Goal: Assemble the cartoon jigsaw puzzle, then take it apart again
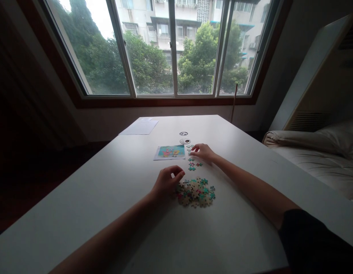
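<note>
A heap of small jigsaw pieces (196, 192) lies on the white table (113, 182). My left hand (166, 182) rests at the heap's left edge, fingers curled and pinched; what they hold is hidden. My right hand (203, 152) lies farther back, fingers bent over a few separated pieces (194, 165) beside a small cartoon picture card (170, 152). Whether the right fingers grip a piece I cannot tell.
A white sheet of paper (139, 127) lies at the table's far left. Two small round objects (184, 137) sit behind the card. A large window (170, 45) spans the far wall. A bed with pale bedding (321, 152) stands on the right.
</note>
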Tool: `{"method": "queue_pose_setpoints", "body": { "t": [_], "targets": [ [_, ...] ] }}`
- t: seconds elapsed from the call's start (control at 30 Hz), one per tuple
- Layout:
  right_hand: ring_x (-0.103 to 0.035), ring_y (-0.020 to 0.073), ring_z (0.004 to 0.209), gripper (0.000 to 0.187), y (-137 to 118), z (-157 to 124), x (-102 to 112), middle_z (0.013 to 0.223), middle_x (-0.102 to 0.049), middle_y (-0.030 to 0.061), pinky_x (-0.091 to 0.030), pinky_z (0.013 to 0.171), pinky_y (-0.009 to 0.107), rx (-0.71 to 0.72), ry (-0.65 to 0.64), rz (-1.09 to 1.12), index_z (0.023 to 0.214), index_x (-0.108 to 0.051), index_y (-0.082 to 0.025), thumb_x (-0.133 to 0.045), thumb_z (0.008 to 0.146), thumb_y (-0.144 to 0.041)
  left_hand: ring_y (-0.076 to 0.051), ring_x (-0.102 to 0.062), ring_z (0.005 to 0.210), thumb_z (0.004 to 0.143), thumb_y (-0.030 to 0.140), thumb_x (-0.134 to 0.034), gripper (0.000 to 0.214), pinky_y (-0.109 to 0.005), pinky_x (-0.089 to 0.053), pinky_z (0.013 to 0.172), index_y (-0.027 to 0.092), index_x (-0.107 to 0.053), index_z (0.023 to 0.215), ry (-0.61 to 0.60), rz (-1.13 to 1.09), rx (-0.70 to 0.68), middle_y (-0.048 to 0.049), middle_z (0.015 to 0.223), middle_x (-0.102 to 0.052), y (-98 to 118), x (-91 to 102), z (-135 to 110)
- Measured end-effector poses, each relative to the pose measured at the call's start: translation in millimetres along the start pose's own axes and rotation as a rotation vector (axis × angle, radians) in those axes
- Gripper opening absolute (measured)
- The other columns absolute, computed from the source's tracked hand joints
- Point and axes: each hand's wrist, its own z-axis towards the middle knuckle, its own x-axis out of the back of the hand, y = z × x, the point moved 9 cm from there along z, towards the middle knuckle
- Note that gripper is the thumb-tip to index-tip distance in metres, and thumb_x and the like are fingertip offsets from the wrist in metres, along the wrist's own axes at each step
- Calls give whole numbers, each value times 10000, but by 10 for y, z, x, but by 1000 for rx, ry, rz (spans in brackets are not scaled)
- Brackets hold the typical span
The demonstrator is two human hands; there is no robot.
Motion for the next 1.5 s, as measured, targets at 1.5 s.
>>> {"method": "queue_pose_setpoints", "body": {
  "t": [1.5],
  "targets": [
    [-606,148,786,173,-14,14,-1,877,-690,6,-419,690,230,-43,11,-117,876,-699,-247,-573,764,-284,-114,-474,552,757,327,-519,220,-219,-359,540,152,-631,682,2,-6,-2,6,620,-593,62,-2,2]
  ]
}}
